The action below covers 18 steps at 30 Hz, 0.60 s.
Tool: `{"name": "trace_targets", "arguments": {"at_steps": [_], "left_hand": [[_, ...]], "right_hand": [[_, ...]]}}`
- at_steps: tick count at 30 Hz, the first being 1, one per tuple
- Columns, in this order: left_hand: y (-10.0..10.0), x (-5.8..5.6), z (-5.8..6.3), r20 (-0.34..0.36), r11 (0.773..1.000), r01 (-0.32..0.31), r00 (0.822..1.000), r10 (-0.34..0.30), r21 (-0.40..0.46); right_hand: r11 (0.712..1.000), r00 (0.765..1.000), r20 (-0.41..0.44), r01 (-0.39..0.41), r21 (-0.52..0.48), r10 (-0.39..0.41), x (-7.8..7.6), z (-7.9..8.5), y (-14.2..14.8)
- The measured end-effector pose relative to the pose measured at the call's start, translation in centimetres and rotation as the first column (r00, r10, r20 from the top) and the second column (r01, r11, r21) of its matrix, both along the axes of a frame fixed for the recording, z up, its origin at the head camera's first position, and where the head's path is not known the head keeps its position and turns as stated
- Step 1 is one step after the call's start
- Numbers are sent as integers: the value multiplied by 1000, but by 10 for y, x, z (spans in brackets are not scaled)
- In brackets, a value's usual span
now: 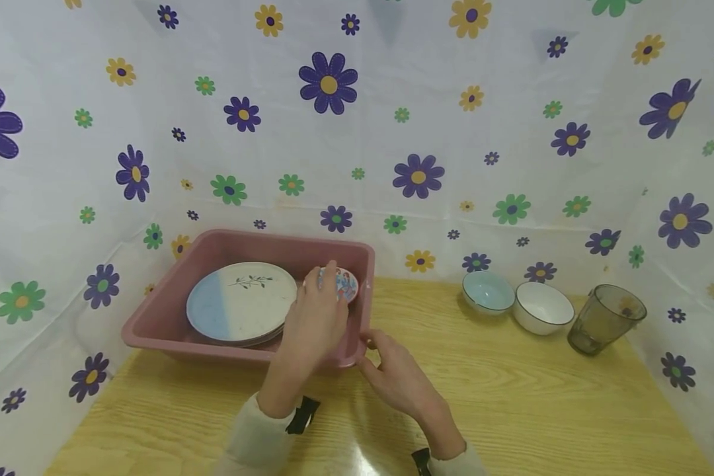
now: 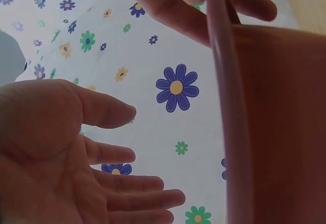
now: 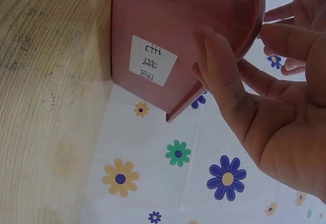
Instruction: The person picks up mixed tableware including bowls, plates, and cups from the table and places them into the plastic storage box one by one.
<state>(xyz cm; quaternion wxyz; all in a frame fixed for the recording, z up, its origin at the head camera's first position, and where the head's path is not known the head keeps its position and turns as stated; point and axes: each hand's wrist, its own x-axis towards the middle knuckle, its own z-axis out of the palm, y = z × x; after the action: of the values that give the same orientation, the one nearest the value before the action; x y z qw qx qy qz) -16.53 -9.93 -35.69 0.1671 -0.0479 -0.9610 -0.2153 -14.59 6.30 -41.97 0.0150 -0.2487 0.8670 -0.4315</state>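
Note:
A pink plastic basin stands on the table. Inside it lies a round plate, part blue and part cream with a leaf sprig, on top of other plate edges. My left hand reaches over the basin's front side, beside a small floral-patterned dish that it partly hides. In the left wrist view the fingers of that left hand are spread, with nothing held. At the basin's front right corner my right hand pinches the rim, seen also in the right wrist view, where the right hand meets the rim.
To the right stand a light blue bowl, a white bowl and a dark see-through glass. A label with handwriting is stuck on the basin's outer wall. Flowered white sheeting encloses the wooden table.

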Motion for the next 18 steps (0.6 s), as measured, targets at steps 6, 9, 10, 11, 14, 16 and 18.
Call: {"name": "trace_targets", "arguments": {"at_steps": [6,9,10,11,14,16,18], "left_hand": [[-2,6,-4,-42,995,53,998,-49,84],[-2,7,-5,-58,992,74,996,-68,104],[-2,7,-6,-64,991,82,995,-76,108],[-2,7,-6,-70,989,91,994,-83,113],[-3,7,-5,-88,986,113,991,-102,124],[-4,8,-5,-101,984,123,989,-110,130],[-5,8,-6,-115,981,132,987,-117,139]], "right_hand": [[1000,1000,0,-5,16,5,0,0,-1],[1000,1000,0,-4,22,4,0,0,-2],[1000,1000,-2,-3,22,3,0,0,-2],[1000,1000,-2,-3,19,3,0,0,-2],[1000,1000,6,-3,8,3,0,1,-1],[1000,1000,10,-2,4,2,0,1,-1],[1000,1000,21,2,2,-2,1,1,0]]}}
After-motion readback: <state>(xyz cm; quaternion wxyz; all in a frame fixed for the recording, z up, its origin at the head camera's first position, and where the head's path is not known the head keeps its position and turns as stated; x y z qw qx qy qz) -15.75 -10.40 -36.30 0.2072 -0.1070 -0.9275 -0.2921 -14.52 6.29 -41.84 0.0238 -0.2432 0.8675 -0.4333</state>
